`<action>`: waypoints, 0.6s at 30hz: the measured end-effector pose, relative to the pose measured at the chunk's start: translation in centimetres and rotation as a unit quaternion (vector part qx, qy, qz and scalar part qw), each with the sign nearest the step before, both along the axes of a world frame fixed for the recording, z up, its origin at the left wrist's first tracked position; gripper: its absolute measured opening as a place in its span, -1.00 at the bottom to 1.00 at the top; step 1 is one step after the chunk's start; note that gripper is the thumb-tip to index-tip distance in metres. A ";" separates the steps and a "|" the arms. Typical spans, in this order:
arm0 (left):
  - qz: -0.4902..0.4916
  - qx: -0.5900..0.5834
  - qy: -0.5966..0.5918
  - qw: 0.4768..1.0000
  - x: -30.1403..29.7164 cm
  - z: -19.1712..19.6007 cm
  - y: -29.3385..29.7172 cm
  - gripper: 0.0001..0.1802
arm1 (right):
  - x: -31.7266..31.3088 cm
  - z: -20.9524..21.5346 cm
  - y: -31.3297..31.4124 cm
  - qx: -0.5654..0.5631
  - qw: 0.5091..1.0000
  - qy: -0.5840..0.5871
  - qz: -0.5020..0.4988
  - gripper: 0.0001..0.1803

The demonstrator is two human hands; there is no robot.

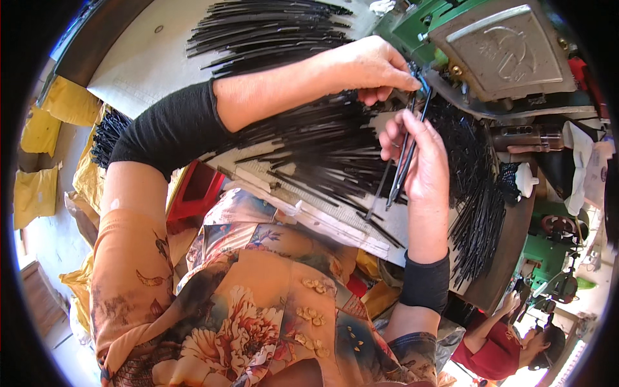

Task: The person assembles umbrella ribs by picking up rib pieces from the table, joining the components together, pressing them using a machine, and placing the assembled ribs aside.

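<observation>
My left hand point(374, 68) reaches across to the green machine point(429, 39), thumb and forefinger pinched at the upper end of a thin black rod. Small blue parts show beside those fingertips, but the exact contact point is too small to make out. Just below, my right hand point(422, 158) is curled around a few thin black rods point(401, 171), which slant down past its palm. Behind and below both hands, many loose black rods point(309, 138) lie spread over the pale worktable point(380, 244).
Another pile of black rods point(271, 29) covers the table's far side, and a dense heap point(474, 193) lies right of my right hand. A metal plate point(506, 55) fronts the machine. A person in red point(493, 348) works at the lower right. Yellow sacks point(71, 103) are at left.
</observation>
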State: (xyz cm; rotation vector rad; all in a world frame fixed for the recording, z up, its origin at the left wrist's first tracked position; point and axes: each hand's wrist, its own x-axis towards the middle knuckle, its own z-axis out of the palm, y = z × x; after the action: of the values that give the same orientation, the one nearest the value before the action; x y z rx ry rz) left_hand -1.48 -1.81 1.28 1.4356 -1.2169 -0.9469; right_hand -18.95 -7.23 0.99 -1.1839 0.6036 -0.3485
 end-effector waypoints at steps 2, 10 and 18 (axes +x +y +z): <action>-0.007 0.001 -0.013 1.000 0.2 0.0 0.1 -0.67 | -0.5 1.1 0.3 0.019 1.000 0.024 -0.006 -0.77; -0.079 0.041 -0.073 0.993 0.4 -0.6 0.5 -0.72 | -7.9 2.2 -3.1 -0.025 0.999 0.041 -0.023 -0.70; -0.146 0.104 -0.260 0.949 -0.9 1.2 2.4 -0.78 | -17.7 6.4 -9.3 -0.410 0.827 0.341 -0.178 -0.68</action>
State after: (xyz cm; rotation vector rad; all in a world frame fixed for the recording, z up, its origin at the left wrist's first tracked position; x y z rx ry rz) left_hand -2.33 0.60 2.45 1.7733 -1.7995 -0.9429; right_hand -36.62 -16.52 7.39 -2.0627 1.4012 -0.5298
